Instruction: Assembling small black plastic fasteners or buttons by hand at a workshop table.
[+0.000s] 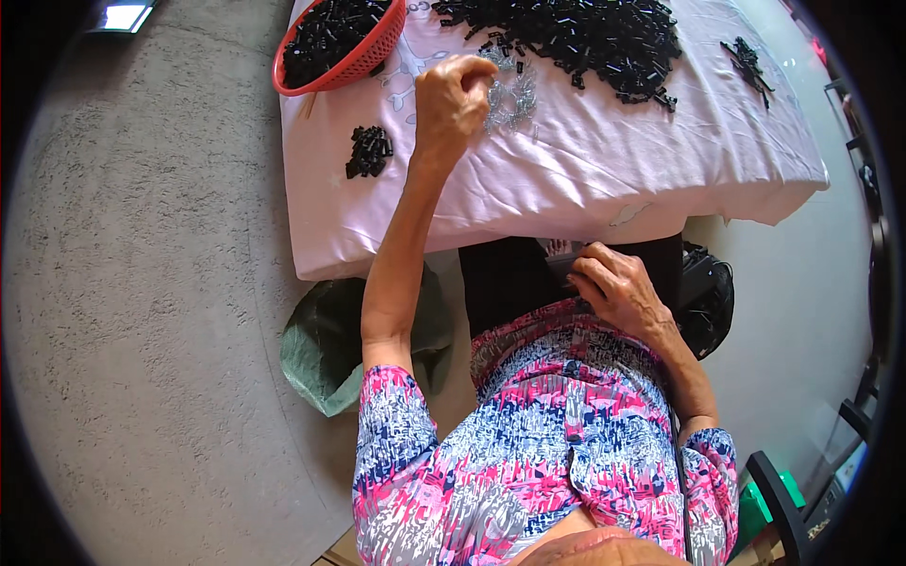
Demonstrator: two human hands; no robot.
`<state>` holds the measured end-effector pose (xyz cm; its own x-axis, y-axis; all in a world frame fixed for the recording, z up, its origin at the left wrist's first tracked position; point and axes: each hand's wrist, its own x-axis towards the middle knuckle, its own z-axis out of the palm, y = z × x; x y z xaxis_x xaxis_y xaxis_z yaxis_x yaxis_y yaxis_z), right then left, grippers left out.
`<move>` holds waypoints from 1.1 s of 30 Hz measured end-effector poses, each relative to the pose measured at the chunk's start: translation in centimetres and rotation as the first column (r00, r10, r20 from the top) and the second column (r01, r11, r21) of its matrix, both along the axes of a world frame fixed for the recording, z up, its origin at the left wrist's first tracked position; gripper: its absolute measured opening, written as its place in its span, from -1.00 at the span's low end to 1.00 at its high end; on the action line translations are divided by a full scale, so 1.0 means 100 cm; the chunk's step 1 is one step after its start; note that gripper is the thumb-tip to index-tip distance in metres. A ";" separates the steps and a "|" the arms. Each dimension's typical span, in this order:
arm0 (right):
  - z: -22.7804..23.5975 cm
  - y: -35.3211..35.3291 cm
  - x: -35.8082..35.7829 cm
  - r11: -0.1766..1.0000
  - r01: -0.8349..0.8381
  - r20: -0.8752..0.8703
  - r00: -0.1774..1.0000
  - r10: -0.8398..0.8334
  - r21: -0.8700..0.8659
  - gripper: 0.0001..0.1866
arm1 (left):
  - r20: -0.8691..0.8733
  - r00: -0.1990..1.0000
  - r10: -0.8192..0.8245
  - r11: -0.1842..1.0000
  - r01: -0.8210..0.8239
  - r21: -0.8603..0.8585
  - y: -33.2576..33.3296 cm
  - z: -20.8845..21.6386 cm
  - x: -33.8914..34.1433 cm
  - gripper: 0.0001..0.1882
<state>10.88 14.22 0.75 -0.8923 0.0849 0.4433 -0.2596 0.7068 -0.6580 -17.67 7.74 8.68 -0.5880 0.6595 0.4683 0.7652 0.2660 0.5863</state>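
Observation:
My left hand (453, 104) is raised over the cloth-covered table, its fingers curled closed beside a scatter of small silvery, clear-looking pieces (512, 99). Whatever sits between those fingertips is hidden from this view. Low near my lap, just off the table's near edge, my right hand (618, 288) has its fingers bent together, and I cannot make out what is in them. A large heap of small black plastic parts (595, 42) spreads beyond the silvery pieces. Left of my left forearm lies a little pile of similar black parts (368, 152).
A red plastic basket (380, 52) full of black parts stands at the table's far left. Another small black cluster (746, 68) lies far right on the pink cloth (746, 141). Under the near edge are a green woven sack (316, 349) and a black bag (708, 302).

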 end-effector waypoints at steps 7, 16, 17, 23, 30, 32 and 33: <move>-0.006 -0.003 0.002 0.997 -0.009 0.089 0.996 0.002 0.073 -0.84 | -0.057 0.994 -0.093 0.993 0.089 -0.072 0.041 -0.009 -0.021 -0.88; -0.016 -0.002 0.004 0.990 -0.001 0.111 0.994 -0.015 0.139 -0.85 | 0.023 0.977 -0.214 0.976 0.214 -0.026 0.071 -0.020 0.014 -0.87; -0.018 -0.002 0.004 0.989 -0.005 0.123 0.992 -0.014 0.147 -0.85 | -0.034 0.983 -0.178 0.984 0.178 0.006 0.075 -0.020 0.015 -0.88; -0.019 -0.002 0.004 0.985 -0.033 0.152 0.988 0.008 0.167 -0.89 | -0.156 0.975 -0.155 0.988 0.153 -0.027 0.097 -0.022 0.023 -0.79; -0.017 -0.001 0.005 0.977 -0.048 0.230 0.973 -0.001 0.209 -0.87 | -0.335 0.940 -0.063 0.993 0.025 -0.117 0.097 -0.024 0.031 -0.71; -0.016 -0.001 0.004 0.973 -0.048 0.207 0.978 0.001 0.226 -0.88 | -0.285 0.954 -0.094 0.994 0.076 -0.076 0.090 -0.020 0.030 -0.73; -0.017 0.000 0.005 0.974 -0.047 0.210 0.978 -0.001 0.222 -0.88 | -0.282 0.955 -0.098 0.994 0.078 -0.079 0.086 -0.018 0.032 -0.73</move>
